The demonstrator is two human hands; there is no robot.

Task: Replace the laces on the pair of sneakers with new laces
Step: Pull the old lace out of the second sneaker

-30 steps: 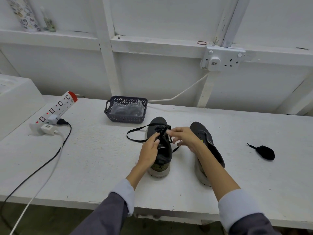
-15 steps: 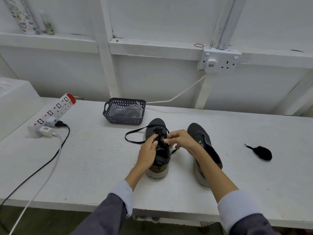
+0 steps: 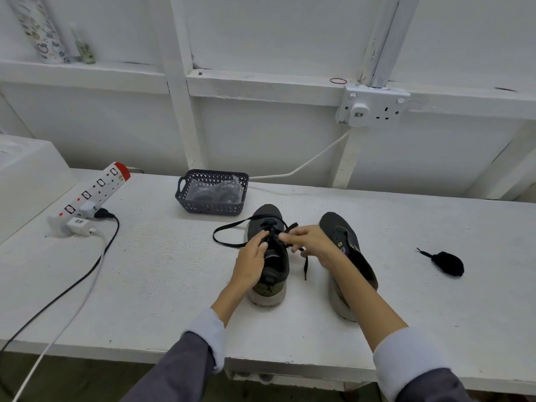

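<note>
The black lace (image 3: 305,268) is partly threaded through the left sneaker (image 3: 275,268), which sits mid-table with its toe pointing away from me. One end loops out flat to the left and the other dangles off the right side. How many eyelets are done I can't tell, because the hands cover that whole area.

The right sneaker (image 3: 345,236) is just beside it, half hidden behind the forearm. It has small green and purple marks on the side, too tiny to read. There's a pale line on the left one's tongue, also unreadable.

The left hand (image 3: 252,262) wraps over the left sneaker's upper, thumb and forefinger up at the lace crossings. I can't make out if they actually nip the lace. The right hand (image 3: 310,240) is curled in, pinching the lace just right of the eyelets, wrist bent over the other shoe.

Further out on the white table (image 3: 145,271) there's a balled-up black lace (image 3: 448,264) well off to the right. A dark basket (image 3: 211,208) with clear plastic bags (image 3: 214,192) sits behind the shoes, and a power strip (image 3: 92,192) is on the left. On the wall are a socket (image 3: 374,108), a red rubber band (image 3: 338,81) and a patterned tube (image 3: 40,30) cut off at the top.
</note>
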